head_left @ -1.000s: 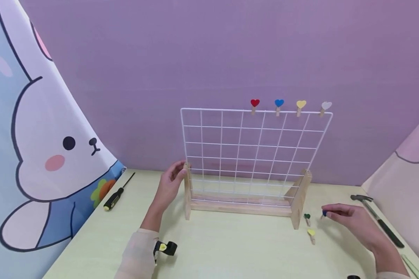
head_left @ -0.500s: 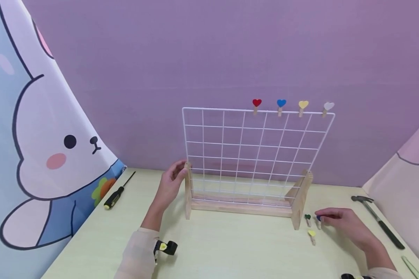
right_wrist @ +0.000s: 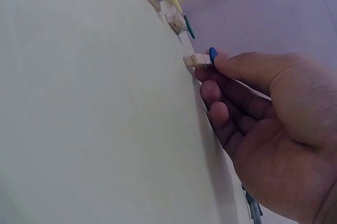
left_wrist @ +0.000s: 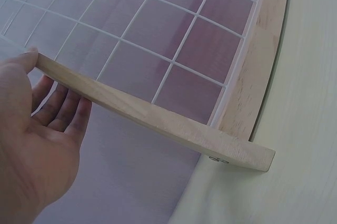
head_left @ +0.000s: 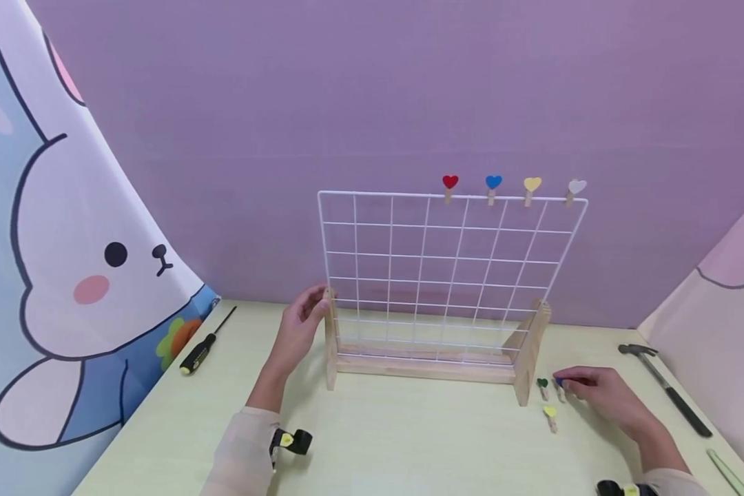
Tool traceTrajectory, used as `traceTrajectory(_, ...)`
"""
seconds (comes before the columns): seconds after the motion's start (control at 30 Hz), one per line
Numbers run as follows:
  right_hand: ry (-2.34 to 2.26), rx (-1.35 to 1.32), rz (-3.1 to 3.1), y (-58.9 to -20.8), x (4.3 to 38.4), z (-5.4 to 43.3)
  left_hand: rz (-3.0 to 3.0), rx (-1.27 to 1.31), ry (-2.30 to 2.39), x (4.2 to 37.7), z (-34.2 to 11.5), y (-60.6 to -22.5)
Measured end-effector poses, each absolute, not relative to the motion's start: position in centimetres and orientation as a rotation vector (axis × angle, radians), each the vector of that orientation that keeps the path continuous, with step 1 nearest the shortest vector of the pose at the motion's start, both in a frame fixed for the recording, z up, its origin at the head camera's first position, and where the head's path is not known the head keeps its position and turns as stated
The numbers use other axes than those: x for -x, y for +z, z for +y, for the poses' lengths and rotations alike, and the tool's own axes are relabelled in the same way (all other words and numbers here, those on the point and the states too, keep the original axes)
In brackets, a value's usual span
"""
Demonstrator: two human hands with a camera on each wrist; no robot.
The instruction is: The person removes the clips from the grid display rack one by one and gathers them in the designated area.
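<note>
A white wire grid (head_left: 434,269) stands in a wooden stand (head_left: 428,370). Four fingers and the thumb of my left hand (head_left: 296,331) grip the top of the stand's left upright (left_wrist: 158,121). To the right of the stand, my right hand (head_left: 604,399) pinches a small wooden clothespin with a dark blue heart (right_wrist: 197,60) between thumb and index finger, close over the tabletop. Right beside it is a clothespin with a green heart (head_left: 542,386). Nearer to me lies one with a yellow heart (head_left: 551,417).
Clothespins with red (head_left: 450,182), blue (head_left: 493,182), pale yellow (head_left: 532,184) and white (head_left: 576,187) hearts are clipped along the grid's top wire. A screwdriver (head_left: 200,353) lies at the left, a hammer (head_left: 666,389) at the right, with a green tool (head_left: 728,472) nearer.
My right hand has moved left and brought the dark blue heart clothespin down beside the green one. My left hand stays on the upright. The head view has shifted slightly.
</note>
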State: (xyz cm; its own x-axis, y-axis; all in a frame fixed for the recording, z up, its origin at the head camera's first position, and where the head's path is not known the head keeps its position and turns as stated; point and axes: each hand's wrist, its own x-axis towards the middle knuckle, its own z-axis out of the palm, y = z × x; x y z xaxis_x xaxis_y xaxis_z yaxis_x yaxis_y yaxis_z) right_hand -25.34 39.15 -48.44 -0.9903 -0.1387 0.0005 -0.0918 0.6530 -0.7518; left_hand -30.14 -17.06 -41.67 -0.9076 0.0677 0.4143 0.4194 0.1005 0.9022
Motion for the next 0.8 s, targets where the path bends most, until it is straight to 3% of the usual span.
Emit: traceTrajectory(0.8, -1.128, 0.356, 2.991, -49.07, 25.65, 38.51, -2.115, 0.475, -1.884, 30.04, -17.04, -41.63)
